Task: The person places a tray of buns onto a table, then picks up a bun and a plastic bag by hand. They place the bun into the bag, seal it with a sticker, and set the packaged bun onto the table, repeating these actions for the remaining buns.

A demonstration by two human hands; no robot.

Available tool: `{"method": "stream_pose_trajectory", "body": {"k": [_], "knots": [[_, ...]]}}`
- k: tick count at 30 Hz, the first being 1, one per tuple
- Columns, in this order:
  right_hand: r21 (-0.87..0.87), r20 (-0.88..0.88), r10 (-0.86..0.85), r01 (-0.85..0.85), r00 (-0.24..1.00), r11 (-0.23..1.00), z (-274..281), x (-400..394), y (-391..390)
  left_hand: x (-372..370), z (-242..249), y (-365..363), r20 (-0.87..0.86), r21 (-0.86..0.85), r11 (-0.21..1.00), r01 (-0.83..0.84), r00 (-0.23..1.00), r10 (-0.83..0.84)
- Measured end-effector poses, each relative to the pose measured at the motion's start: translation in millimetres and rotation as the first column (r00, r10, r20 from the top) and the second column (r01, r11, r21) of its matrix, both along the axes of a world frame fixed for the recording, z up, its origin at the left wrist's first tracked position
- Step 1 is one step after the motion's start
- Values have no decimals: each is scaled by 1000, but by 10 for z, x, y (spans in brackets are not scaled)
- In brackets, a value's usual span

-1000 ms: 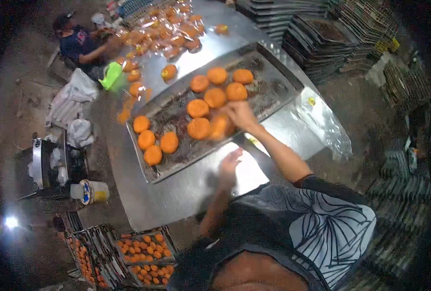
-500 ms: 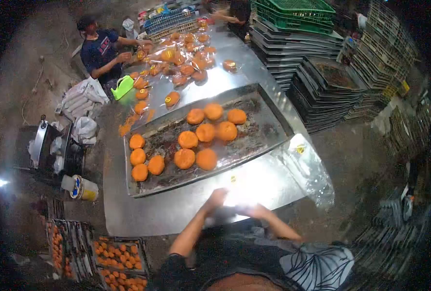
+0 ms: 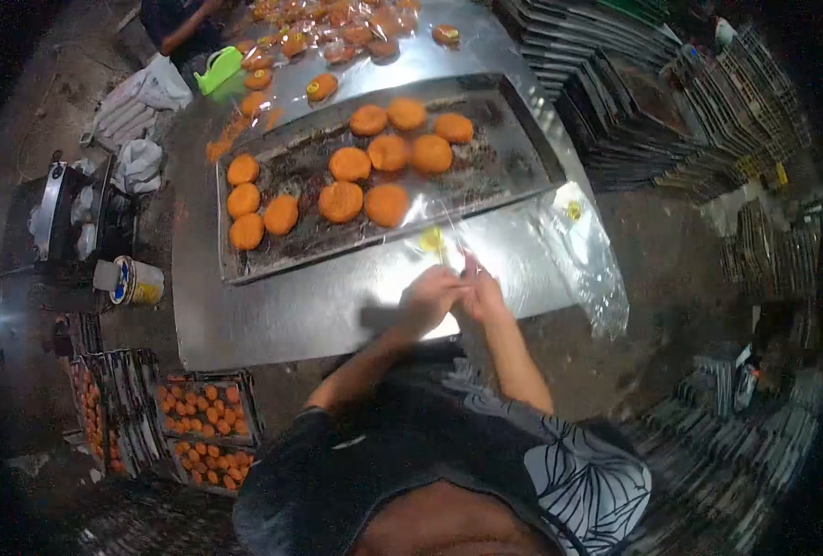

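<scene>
My left hand [image 3: 429,295] and my right hand [image 3: 480,295] are close together above the near edge of the metal table. Both have closed fingers at the lower end of a clear plastic bag [image 3: 431,240] with a yellow label; glare and blur hide its outline. Just beyond the bag lies a large dark baking tray [image 3: 291,259], with several round orange-brown buns [image 3: 386,205] grouped in its middle and at its left end. Flat on the table to the right of my right hand is a pile of clear bags [image 3: 578,236], also marked in yellow.
Bagged buns [image 3: 356,32] cover the table's far end, near another person [image 3: 175,23] and a bright green container [image 3: 219,70]. Stacked trays [image 3: 615,111] rise at the right. Crates of buns [image 3: 206,408] and a white bucket [image 3: 138,283] stand on the floor at the left.
My hands have come together, and the clear bag with its yellow label now stretches out ahead of them. The view has tilted down, so the table appears higher. The buns on the tray stay in place.
</scene>
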State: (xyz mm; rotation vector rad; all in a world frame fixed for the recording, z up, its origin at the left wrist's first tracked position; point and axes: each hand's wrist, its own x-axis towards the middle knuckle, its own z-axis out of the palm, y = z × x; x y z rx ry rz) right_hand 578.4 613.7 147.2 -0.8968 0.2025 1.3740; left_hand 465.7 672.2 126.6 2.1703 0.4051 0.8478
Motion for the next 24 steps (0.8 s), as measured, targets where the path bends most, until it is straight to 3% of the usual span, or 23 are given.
{"method": "stream_pose_trajectory", "body": {"k": [1,2,3,4,5,6,8,9,10,11,12,13,14,15,16,18,19,20,22,24], "knots": [[133,301,22,-65,953,989,-320,124,176,-81,64,3,26,-139,987,-78,996,83],[250,264,-46,-23,963,968,310,-131,303,-152,134,34,45,-270,951,-154,984,172],[481,34,-114,84,993,873,383,-287,450,-232,337,95,-66,-627,739,-245,963,263],[421,-73,-130,148,989,895,561,-517,500,-352,365,227,47,-752,637,-172,949,312],[469,-261,8,119,965,875,216,-693,590,-473,-57,373,345,-880,455,137,842,414],[518,-429,158,99,889,850,-116,-845,660,-642,-17,490,431,-902,227,367,742,513],[346,-156,420,-349,894,871,-50,-1101,758,-1113,-367,842,505,-803,3,596,678,533],[301,54,433,-428,900,852,58,-1116,850,-1216,-258,875,438,-865,127,486,606,664],[-2,663,438,-584,607,812,359,-1034,948,-1322,-151,873,376,-913,219,344,503,778],[-194,976,219,-542,-18,817,70,-792,1243,-1494,-248,978,291,-951,197,240,471,832],[-281,922,154,-339,-355,898,-89,-648,1501,-1600,-216,1014,373,-927,312,209,416,829],[-337,691,255,11,-677,941,3,-676,1584,-1660,-52,1027,330,-938,260,228,363,871],[-392,612,336,95,-716,915,-326,-567,1710,-1716,92,1046,281,-946,208,247,311,908],[-659,563,498,5,-659,752,-373,-432,1834,-1800,98,1064,273,-950,204,237,311,911],[-623,560,473,31,-680,782,-577,-288,1963,-1911,107,1104,304,-937,238,256,260,917],[-501,773,442,-12,-455,865,-429,-397,1834,-2088,97,1225,333,-923,275,268,202,921],[-280,858,170,-162,-485,946,-137,-630,1654,-2144,60,1298,271,-936,231,267,128,954],[-47,876,-109,-307,-471,950,179,-942,1439,-2146,22,1334,203,-946,181,270,58,977],[56,784,-340,-486,-520,872,415,-1367,1235,-1871,30,1247,412,-901,355,250,233,881],[14,780,-302,-467,-548,884,568,-1473,1173,-1456,353,985,515,-856,426,294,397,760]]}}
